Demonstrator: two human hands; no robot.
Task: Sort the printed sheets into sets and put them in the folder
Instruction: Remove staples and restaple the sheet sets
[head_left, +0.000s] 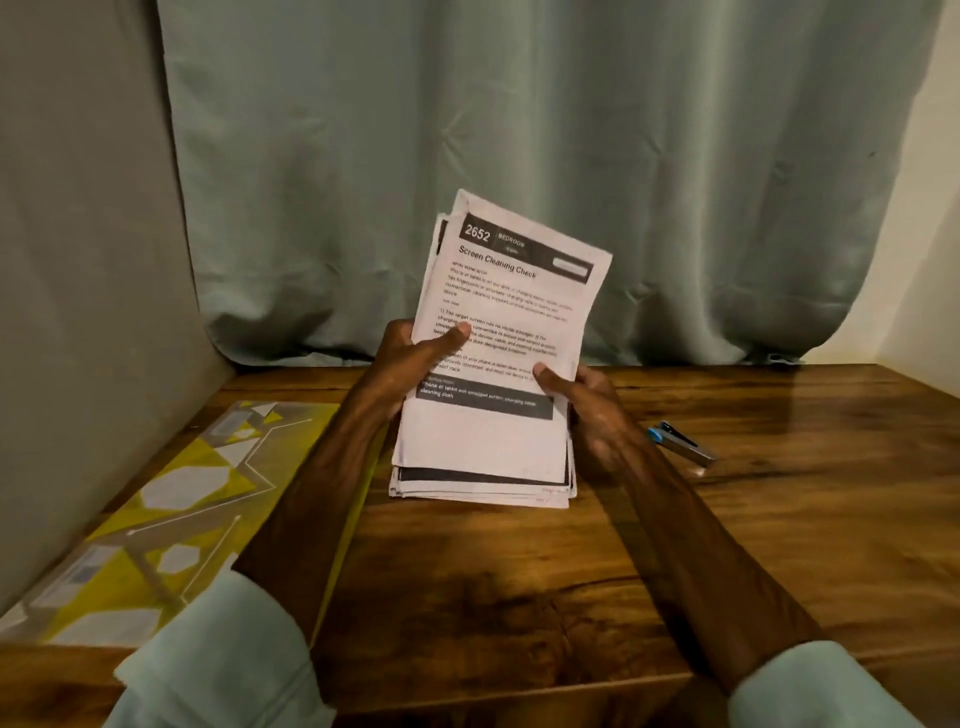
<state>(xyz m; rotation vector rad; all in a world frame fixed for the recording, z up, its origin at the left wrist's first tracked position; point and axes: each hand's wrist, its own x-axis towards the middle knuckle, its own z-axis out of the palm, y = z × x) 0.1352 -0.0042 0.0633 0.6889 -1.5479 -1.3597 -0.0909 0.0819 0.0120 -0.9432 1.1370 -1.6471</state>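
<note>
We hold the printed sheets (498, 364) above the table (779, 519), left hand (410, 358) and right hand (582, 400) with fingers pinching the stack's edges.

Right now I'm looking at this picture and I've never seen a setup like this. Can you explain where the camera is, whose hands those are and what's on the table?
There is no machine here. The single picture comes from a camera worn on a person's head, looking forward and down, so the two arms reaching in from the bottom are the wearer's own. The left hand and right hand together hold a stack of printed sheets, each with its thumb on the front page, which is headed "Screen Cleaning Check". On the wooden table, a yellow patterned folder lies flat to the left, and a small stapler lies to the right. A pale green curtain hangs behind.
</note>
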